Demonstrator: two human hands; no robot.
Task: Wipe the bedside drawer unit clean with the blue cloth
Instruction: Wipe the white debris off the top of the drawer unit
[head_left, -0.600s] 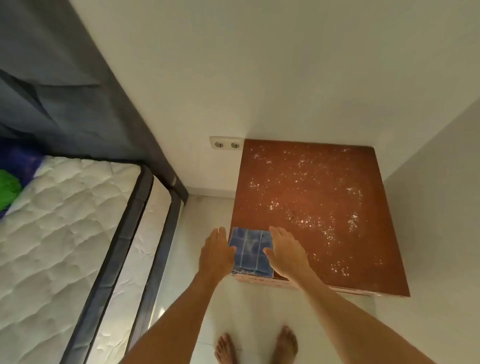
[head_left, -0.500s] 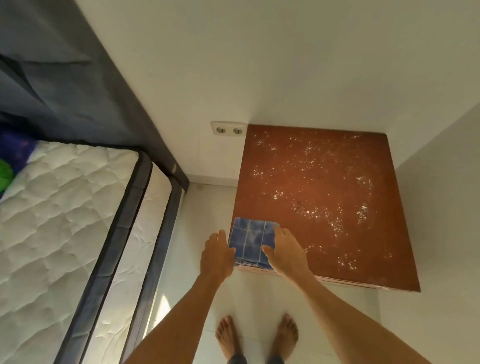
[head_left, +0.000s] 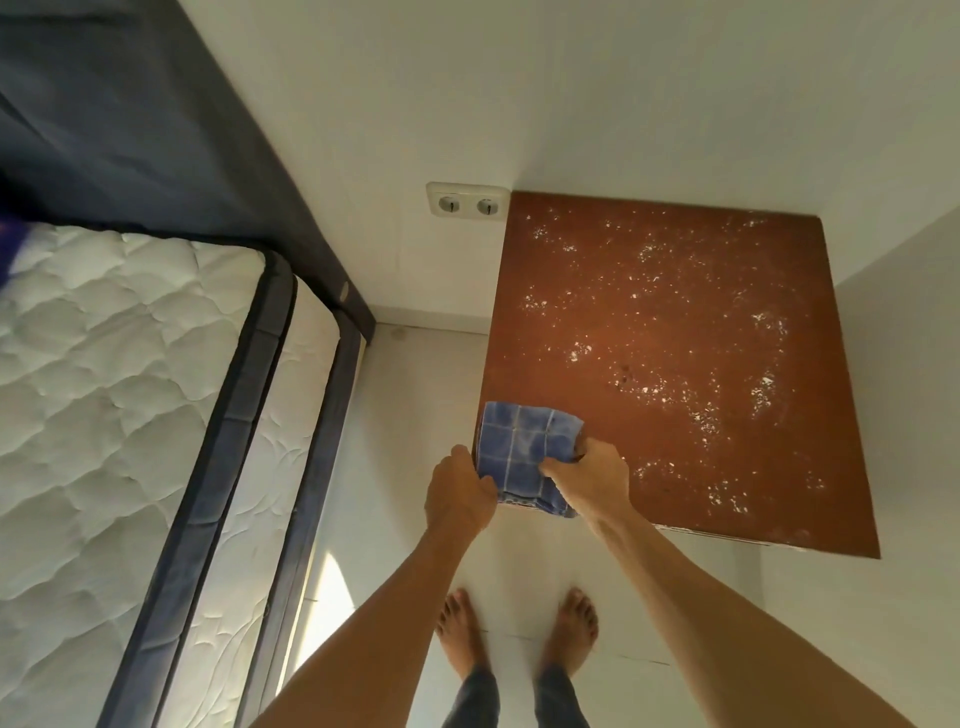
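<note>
The bedside drawer unit (head_left: 675, 322) shows its brown top, speckled with white dust and crumbs, set in the room's corner. A folded blue checked cloth (head_left: 519, 447) lies on its near left corner. My right hand (head_left: 589, 480) grips the cloth's right side, fingers curled around its edge. My left hand (head_left: 460, 496) holds the cloth's left edge at the unit's corner. Part of the cloth hangs over the front edge.
A white quilted mattress (head_left: 114, 395) on a dark bed frame fills the left. A double wall socket (head_left: 467, 203) sits just left of the unit. White walls close in behind and on the right. My bare feet (head_left: 519, 634) stand on the pale floor.
Both hands have closed on the cloth, which lay flat between them before. The right side of the cloth is now bunched up in my right hand.
</note>
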